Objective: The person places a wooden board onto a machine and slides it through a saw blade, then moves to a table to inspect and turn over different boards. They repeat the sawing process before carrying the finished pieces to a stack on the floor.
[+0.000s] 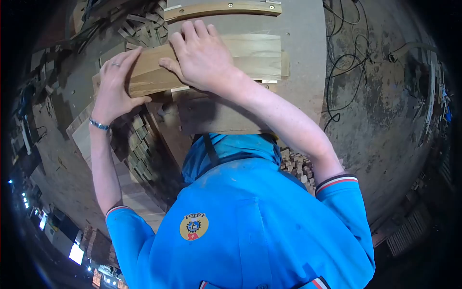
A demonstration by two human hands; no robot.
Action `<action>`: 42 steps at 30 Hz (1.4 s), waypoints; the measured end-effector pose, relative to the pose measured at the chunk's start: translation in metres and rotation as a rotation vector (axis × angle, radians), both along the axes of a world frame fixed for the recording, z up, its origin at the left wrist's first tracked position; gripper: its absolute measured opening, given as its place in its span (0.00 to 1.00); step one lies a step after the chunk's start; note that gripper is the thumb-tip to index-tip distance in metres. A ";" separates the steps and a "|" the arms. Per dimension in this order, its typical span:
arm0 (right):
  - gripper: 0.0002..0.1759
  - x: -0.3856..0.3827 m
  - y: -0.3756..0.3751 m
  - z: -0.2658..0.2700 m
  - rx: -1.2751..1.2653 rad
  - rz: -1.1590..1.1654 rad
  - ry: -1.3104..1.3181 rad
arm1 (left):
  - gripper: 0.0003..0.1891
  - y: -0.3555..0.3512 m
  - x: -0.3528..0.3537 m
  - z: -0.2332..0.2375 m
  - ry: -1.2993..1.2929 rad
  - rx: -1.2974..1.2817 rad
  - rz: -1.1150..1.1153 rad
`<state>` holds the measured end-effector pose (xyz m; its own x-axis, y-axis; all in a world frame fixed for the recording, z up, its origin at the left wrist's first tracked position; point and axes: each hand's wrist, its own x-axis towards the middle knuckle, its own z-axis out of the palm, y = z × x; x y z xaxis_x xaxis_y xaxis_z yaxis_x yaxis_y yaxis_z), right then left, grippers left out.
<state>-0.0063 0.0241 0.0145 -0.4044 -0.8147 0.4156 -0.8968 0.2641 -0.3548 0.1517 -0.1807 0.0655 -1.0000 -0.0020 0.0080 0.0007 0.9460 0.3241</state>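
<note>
A pale wooden board (255, 50) lies crosswise on the grey worktable (304, 62), its left end reaching past the table's edge. My left hand (114, 84) grips that end, fingers over the far side and thumb at the near side. On the middle of the board rests my right hand (204, 58), its fingers bent over the far edge and its thumb on the top face. A thinner piece of wood (285, 64) shows beyond the board's right end. What lies under the board is mostly hidden.
A wooden strip with screws (231, 6) is fixed across the table's far part. Wood offcuts (144, 29) lie heaped at the far left, and stacked blocks (142, 154) stand below left. Black cables (353, 60) coil on the floor at right.
</note>
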 end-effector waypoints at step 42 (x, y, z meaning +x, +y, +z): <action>0.69 -0.127 0.022 0.028 0.209 0.052 0.070 | 0.52 -0.109 -0.074 0.008 -0.084 -0.039 0.109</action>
